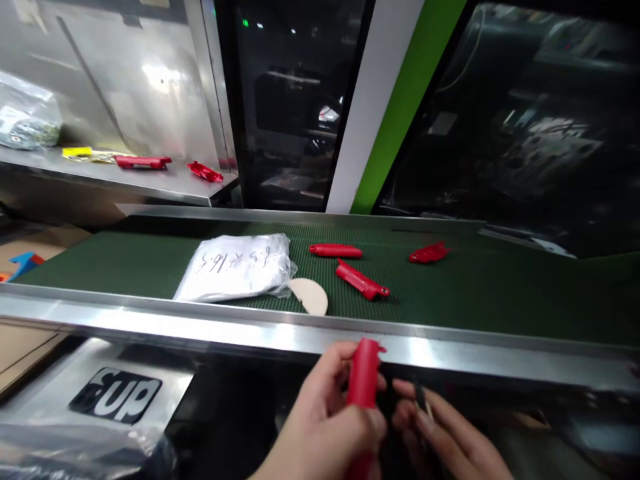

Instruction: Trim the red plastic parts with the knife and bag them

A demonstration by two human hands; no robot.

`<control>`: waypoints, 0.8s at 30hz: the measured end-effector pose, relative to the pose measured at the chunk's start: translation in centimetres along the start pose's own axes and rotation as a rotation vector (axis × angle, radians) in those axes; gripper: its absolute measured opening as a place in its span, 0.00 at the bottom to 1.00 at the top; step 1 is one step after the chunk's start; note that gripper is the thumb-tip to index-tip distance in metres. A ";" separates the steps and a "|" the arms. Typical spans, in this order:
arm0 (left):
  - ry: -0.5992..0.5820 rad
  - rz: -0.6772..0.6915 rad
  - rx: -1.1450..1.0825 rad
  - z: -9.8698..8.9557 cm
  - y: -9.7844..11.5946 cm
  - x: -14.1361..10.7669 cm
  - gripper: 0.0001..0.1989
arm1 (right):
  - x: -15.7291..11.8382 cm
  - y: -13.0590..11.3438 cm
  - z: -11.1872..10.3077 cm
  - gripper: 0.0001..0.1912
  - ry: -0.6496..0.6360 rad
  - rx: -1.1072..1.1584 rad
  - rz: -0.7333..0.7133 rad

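A red half-round plastic part (pixel 365 377) stands upright in my left hand (pixel 330 407), its fingers wrapped round it in front of the conveyor's near rail. Just to the right, my right hand (pixel 445 427) pinches a thin dark tool (pixel 420 397) whose kind I cannot make out; it is partly hidden by the fingers. Beyond the rail, on the green belt, lie two similar red parts, one straight (pixel 335 251) and one slanted (pixel 363 280). Farther right rests another red piece (pixel 430 253).
The conveyor belt (pixel 500 293) runs across, edged by a metal rail (pixel 200 327). On it lie a plastic-wrapped white pack (pixel 235 267) and a beige rounded piece (pixel 313 297). A metal shelf (pixel 185 187) at left carries red parts (pixel 143 162). A printed bag (pixel 120 393) is lower left.
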State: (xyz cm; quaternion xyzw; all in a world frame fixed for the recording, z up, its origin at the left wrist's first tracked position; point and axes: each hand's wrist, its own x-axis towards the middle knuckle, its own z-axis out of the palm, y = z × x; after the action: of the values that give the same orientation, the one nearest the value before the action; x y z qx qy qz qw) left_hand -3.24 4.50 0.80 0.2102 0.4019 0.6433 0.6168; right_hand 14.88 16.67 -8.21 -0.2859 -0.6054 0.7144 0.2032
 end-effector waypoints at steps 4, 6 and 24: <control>0.197 -0.055 -0.067 -1.1 -2.2 -3.6 0.16 | -1.5 -4.7 3.7 0.19 -0.025 -0.586 -0.433; 0.271 -0.068 -0.075 -1.0 -2.7 -5.0 0.19 | -1.9 -6.4 5.8 0.18 -0.013 -0.809 -0.648; 0.415 -0.041 -0.121 -0.9 -4.7 -9.7 0.15 | -3.9 -7.2 9.8 0.18 -0.076 -1.131 -1.004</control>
State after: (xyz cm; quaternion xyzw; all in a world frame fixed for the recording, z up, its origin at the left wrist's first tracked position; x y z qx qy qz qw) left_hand 0.47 -5.43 -1.19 0.0275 0.4851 0.6832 0.5451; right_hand 10.96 8.17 0.49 -0.0118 -0.9437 0.1261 0.3057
